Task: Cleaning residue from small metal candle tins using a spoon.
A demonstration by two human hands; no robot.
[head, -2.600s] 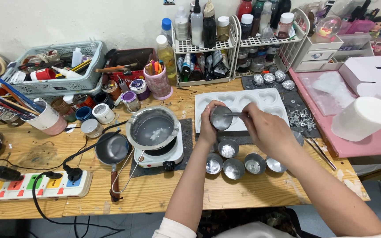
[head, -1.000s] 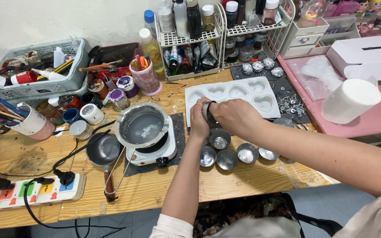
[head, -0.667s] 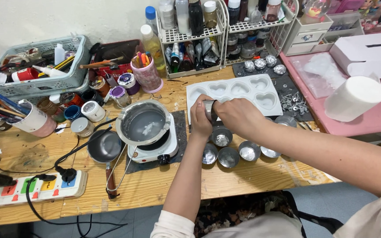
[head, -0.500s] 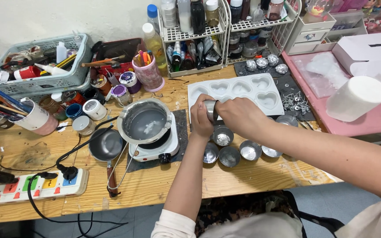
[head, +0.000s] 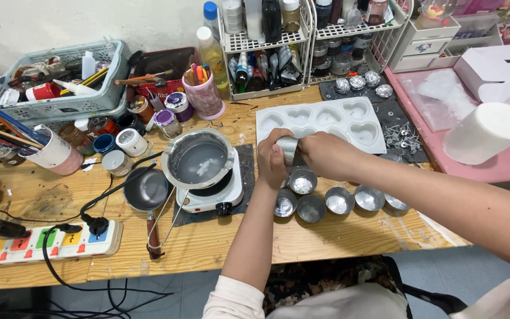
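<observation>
Both hands, left (head: 273,160) and right (head: 326,155), grip one small metal cup (head: 288,149) (seemingly foil-wrapped) above the others (head: 326,202).

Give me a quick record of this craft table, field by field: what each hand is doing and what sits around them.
Left hand: grips a small metal cup
Right hand: on the same cup, from the other side
Below the hands: more metal cups in a cluster on the wooden table
Behind the hands: white heart-shaped mould tray
To the left: pot on a small white hotplate, dark saucepan
Far right: white roll
</observation>
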